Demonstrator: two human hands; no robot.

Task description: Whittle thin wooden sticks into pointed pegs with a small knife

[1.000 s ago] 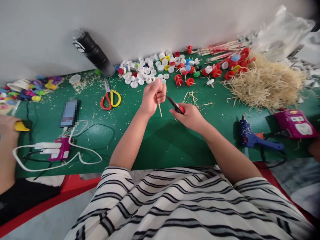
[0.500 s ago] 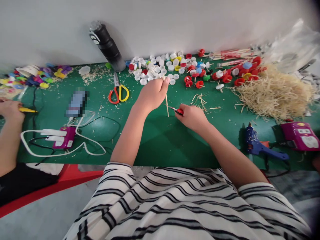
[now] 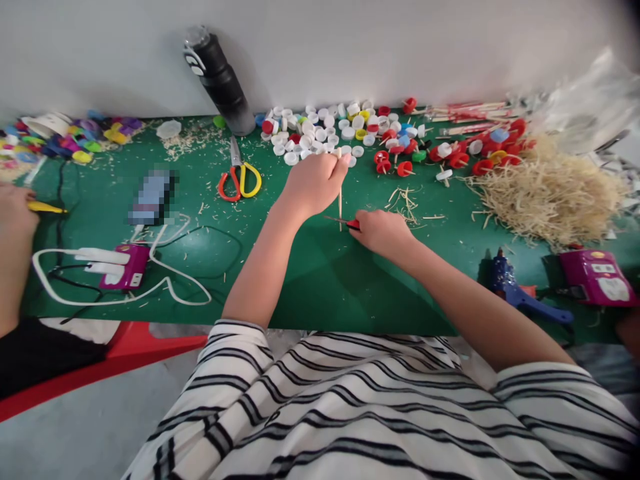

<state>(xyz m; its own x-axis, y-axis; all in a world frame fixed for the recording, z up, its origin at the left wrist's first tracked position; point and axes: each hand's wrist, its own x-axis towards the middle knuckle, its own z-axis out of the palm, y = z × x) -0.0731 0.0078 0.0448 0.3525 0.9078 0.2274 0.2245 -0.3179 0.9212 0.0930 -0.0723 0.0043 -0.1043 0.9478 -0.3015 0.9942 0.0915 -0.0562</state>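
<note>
1. Landmark: we take the scissors [image 3: 238, 164], one handle red, one yellow, lying on the green tabletop [image 3: 315, 287] with blades pointing away from us.
2. Our left hand [image 3: 315, 180], right of the scissors, is closed around a thin wooden stick [image 3: 341, 208]. The stick stands nearly upright, right of the scissors; a short end shows above the thumb, a longer length below the fist.
3. Our right hand [image 3: 383, 232], farther right of the scissors and nearer to us, grips a red-handled knife [image 3: 354, 225]. Its blade crosses the stick near the lower end; whether it bites the wood we cannot tell.
4. Behind the scissors we note a black bottle [image 3: 225, 93]; behind and right of them, a spread of mostly white caps [image 3: 319, 135], then red caps [image 3: 383, 162] with small sticks through them.
5. Well right of the scissors: loose slivers [image 3: 405, 200], a big heap of pale shavings [image 3: 555, 190], and a blue glue gun [image 3: 505, 280] nearer to us.
6. Left of the scissors: a blurred phone [image 3: 151, 198] and a purple socket block [image 3: 133, 267].
7. Far left of the scissors, another person's hand [image 3: 17, 210] holds something yellow [image 3: 47, 207].
</note>
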